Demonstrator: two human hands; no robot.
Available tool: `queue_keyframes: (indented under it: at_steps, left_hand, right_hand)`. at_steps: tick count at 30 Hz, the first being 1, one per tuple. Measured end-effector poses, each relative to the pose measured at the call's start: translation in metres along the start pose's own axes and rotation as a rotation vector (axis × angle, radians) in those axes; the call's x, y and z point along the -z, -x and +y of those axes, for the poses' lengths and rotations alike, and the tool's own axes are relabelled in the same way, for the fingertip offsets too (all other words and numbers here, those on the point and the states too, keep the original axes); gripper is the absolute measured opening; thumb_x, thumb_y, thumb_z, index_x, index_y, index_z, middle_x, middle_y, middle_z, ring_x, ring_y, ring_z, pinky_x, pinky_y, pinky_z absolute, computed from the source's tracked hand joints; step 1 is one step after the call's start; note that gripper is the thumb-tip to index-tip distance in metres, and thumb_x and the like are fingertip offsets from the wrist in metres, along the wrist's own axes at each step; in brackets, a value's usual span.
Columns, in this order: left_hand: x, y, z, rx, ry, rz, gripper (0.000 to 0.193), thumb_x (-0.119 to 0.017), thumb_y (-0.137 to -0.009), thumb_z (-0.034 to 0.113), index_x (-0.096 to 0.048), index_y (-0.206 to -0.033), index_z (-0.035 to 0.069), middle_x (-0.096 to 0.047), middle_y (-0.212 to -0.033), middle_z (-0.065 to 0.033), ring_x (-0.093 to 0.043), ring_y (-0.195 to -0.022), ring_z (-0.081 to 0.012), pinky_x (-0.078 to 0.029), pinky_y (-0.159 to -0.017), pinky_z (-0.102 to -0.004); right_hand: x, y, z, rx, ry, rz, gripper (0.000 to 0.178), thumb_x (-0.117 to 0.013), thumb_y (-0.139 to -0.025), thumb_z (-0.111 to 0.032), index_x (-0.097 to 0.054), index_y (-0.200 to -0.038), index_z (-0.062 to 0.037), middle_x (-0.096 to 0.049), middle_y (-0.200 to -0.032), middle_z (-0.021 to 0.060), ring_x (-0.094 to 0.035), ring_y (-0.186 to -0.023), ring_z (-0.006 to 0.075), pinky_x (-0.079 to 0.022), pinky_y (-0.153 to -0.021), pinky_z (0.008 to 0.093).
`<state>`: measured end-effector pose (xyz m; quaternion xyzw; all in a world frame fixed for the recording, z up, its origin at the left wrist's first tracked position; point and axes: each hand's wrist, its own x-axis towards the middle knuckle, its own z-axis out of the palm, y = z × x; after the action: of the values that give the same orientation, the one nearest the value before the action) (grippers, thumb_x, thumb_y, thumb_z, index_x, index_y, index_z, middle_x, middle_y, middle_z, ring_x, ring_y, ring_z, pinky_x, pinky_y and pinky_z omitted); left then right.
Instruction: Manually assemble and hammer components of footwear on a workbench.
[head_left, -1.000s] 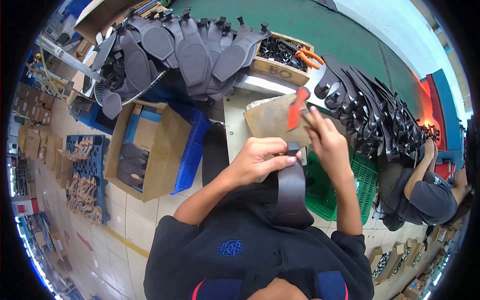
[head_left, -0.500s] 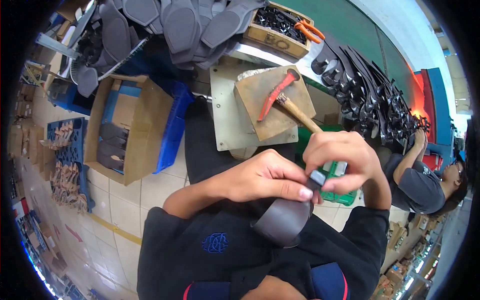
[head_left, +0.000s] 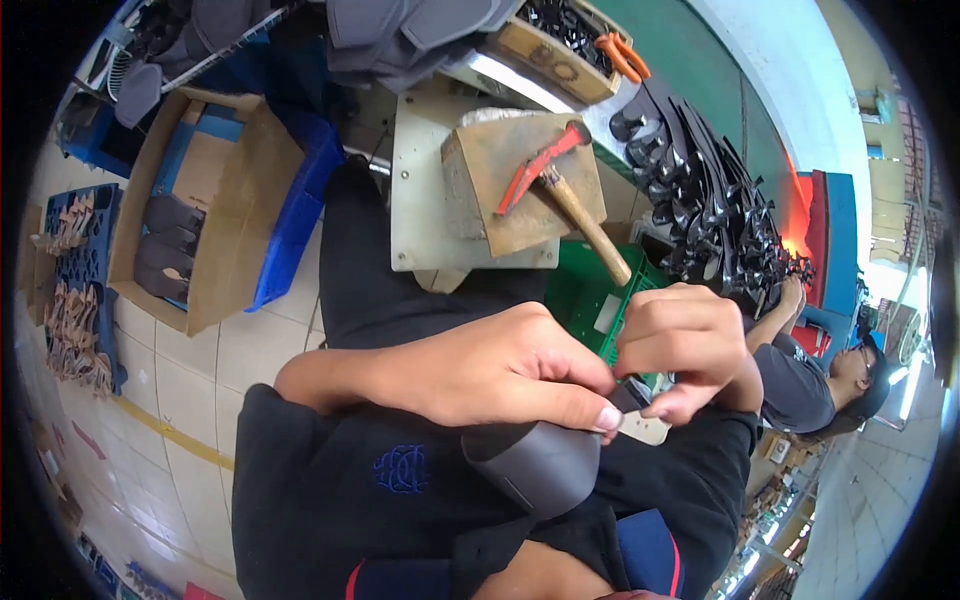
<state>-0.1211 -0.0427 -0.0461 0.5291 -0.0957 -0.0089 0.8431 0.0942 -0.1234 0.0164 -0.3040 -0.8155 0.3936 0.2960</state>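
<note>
My left hand (head_left: 490, 365) pinches the end of a dark grey shoe sole (head_left: 545, 465) between thumb and fingers; the sole curls in a loop below, in front of my chest. At that end sits a small black block (head_left: 630, 396), perhaps a heel. My right hand (head_left: 690, 345) closes its thumb and bent fingers on this block from the other side. Beyond my hands, a hammer (head_left: 590, 228) with a red head and wooden handle lies on a tan block (head_left: 470, 175), its handle reaching past the edge.
A pale plate (head_left: 420, 225) carries the tan block. On the left, a cardboard box (head_left: 225, 225) holding dark soles sits by a blue crate (head_left: 300, 215). A green crate (head_left: 580, 275) is beyond my right hand. Heeled soles (head_left: 710, 200) line the bench; a co-worker (head_left: 800, 385) sits right.
The view has shifted, so the bench and boxes appear higher and further left. The sole's loop has turned slightly in my grip. Both hands still hold the same end.
</note>
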Motion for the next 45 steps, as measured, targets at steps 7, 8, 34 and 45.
queue_keyframes:
  at_steps: [7, 8, 34, 45]
  left_hand:
    - [0.014, 0.012, -0.010, -0.062, -0.189, 0.524, 0.026, -0.063, -0.095, 0.021, -0.072, -0.097, -0.003, -0.068, -0.077, -0.0061, -0.057, -0.073, -0.0062, -0.045, -0.067, -0.0248]
    - [0.016, 0.013, -0.011, -0.059, -0.204, 0.607, 0.026, -0.061, -0.096, 0.021, -0.073, -0.098, -0.002, -0.069, -0.081, -0.0034, -0.057, -0.077, -0.0056, -0.045, -0.070, -0.0231]
    - [0.030, 0.010, -0.021, -0.141, -0.151, 0.426, 0.023, -0.043, -0.101, 0.024, -0.051, -0.099, 0.003, -0.051, -0.099, -0.0072, -0.049, -0.100, -0.0165, -0.037, -0.095, -0.0304]
    - [0.007, 0.009, -0.020, -0.025, -0.107, 0.357, 0.028, -0.044, -0.102, 0.030, -0.052, -0.102, 0.002, -0.057, -0.104, -0.0129, -0.054, -0.100, -0.0202, -0.040, -0.094, -0.0328]
  right_hand:
    - [0.043, 0.027, 0.098, -0.585, 0.700, 0.393, 0.035, -0.060, -0.097, -0.027, -0.059, -0.118, 0.0009, -0.065, -0.108, 0.0188, -0.065, -0.095, 0.0335, -0.052, -0.083, 0.0396]
    - [0.060, 0.037, 0.123, -0.605, 0.842, 0.498, 0.031, -0.060, -0.097, -0.025, -0.059, -0.115, 0.0014, -0.064, -0.108, 0.0195, -0.064, -0.096, 0.0346, -0.051, -0.084, 0.0400]
    - [0.004, 0.051, 0.056, -0.502, -0.444, 0.623, 0.027, -0.064, -0.081, -0.025, -0.066, -0.068, -0.0014, -0.057, -0.101, 0.0139, -0.056, -0.105, 0.0284, -0.045, -0.086, 0.0361]
    - [0.008, 0.051, -0.015, -0.579, 0.351, -0.041, 0.043, -0.060, -0.066, -0.004, -0.063, -0.109, -0.0005, -0.048, -0.136, 0.0195, -0.043, -0.130, 0.0374, -0.028, -0.110, 0.0467]
